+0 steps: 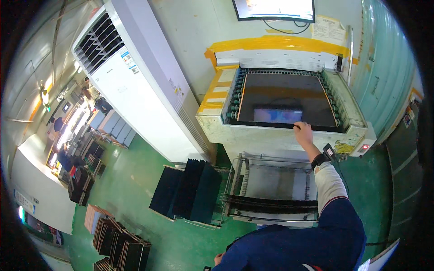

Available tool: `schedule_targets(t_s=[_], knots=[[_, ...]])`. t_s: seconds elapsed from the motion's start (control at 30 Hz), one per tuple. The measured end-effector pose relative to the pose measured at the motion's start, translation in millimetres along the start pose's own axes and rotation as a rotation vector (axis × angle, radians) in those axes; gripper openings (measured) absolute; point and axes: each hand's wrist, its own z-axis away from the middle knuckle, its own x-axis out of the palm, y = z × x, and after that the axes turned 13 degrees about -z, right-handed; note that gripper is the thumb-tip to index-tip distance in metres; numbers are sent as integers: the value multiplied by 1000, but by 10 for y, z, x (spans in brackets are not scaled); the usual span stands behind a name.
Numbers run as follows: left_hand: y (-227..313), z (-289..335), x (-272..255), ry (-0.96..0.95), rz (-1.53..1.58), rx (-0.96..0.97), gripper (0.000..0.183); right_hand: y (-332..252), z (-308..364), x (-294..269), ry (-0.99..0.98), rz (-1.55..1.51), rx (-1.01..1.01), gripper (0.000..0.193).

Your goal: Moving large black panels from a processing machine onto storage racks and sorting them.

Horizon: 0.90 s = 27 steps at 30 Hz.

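A large dark flat panel (282, 97) with a glossy face and light side edges lies on the toothed rollers (233, 104) of a machine. At the panel's near edge, my right hand (303, 132) has its fingers closed on the rim; a dark band is on that wrist. Of my left hand (219, 259) only a small part shows low in the picture, beside my body, its fingers mostly hidden. Just below the machine stands a metal rack (275, 180) with dark panels (271, 203) slotted across its near side.
Left of the rack, several dark panels (185, 189) stand on a floor frame. A tall white air conditioner (144, 86) rises at left. More racked panels (120, 244) sit at lower left. A screen (275, 9) hangs above the machine. People work at a far bench (74, 122).
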Motion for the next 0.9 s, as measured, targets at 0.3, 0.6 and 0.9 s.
schedule_targets(t_s=[0.3,0.6,0.9], knots=[[268,283,-142,-93,-90,-61,45,-158,178,-56,-116,254,-21,22],[109,154,-141,-65,-44,-51,54,-242,262,-174,-146,173,0,29],[776,759,-536,-76,-56,-11,44,-917,857,-488,-1099,-262,69,31]])
